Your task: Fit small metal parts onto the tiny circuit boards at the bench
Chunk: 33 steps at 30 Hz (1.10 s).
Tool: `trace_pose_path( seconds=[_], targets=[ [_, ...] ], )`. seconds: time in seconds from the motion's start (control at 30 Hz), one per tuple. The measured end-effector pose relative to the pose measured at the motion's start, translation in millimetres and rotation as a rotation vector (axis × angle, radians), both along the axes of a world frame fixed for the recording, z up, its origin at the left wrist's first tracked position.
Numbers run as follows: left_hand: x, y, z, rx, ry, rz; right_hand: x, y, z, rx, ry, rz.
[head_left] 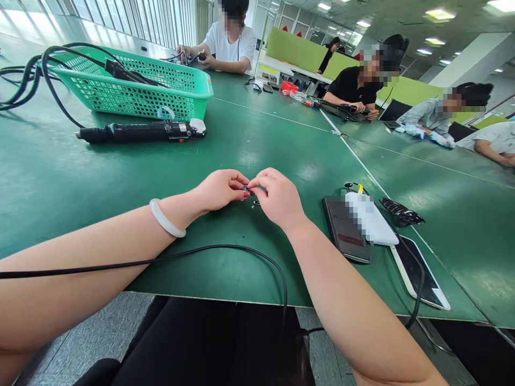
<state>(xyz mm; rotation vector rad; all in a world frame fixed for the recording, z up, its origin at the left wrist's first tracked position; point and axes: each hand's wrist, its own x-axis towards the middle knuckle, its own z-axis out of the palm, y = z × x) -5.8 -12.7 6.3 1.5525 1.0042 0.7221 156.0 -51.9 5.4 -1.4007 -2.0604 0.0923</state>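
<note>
Over the green table [225, 225], my left hand [219, 190] is closed in a pinch on a small dark part [246, 188], too small to name. My right hand [277, 195] meets it from the other side, thumb and forefinger pressed together at the same part. Fingertips cover most of it. Just below the fingers, a few tiny pieces [256, 203] lie on the table. A pale bangle [167, 219] circles my left wrist.
A green basket [137, 99] with cables stands at the back left, a black electric screwdriver [137, 132] before it. A black cable [225, 246] crosses near me. Right lie a dark phone [344, 228], a white device [372, 217] and a white-edged phone [420, 271]. Several people sit across the table.
</note>
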Motion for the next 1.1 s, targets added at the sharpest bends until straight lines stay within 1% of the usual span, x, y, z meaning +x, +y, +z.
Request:
trace_pose_path(
  seconds=[0.1,0.17,0.3,0.37,0.53,0.6,0.7,0.8,0.87,0.97,1.1],
  targets=[
    [-1,1,-1.4,0.002,0.010,0.028,3,0,0.6,-0.013,0.069,-0.003],
    [-2,3,-2.6,0.039,0.052,0.073,7,0,1.4,-0.078,0.070,0.006],
    [-4,6,-4.7,0.106,0.120,0.157,16,2,2.1,-0.296,-0.070,0.054],
    [-4,7,-6.0,0.116,0.136,0.163,19,3,1.4,-0.343,-0.125,0.078],
    [-4,7,-8.4,0.085,0.107,0.106,18,4,-0.6,-0.350,-0.152,0.092],
    [-4,6,-7.5,0.079,0.097,0.089,16,4,-0.3,-0.308,-0.106,0.080],
    [-4,4,-4.5,0.061,0.089,0.063,14,3,1.0,-0.214,0.024,0.049],
    [-4,3,-2.3,0.052,0.101,0.052,14,2,2.8,-0.205,0.088,0.037],
    [-4,3,-1.9,0.062,0.123,0.069,15,2,3.8,-0.264,0.023,0.061],
    [-4,4,-2.4,0.066,0.133,0.100,16,1,4.0,-0.345,-0.155,0.085],
    [-4,5,-3.4,0.073,0.138,0.089,14,1,1.7,-0.348,-0.280,0.080]
  ],
)
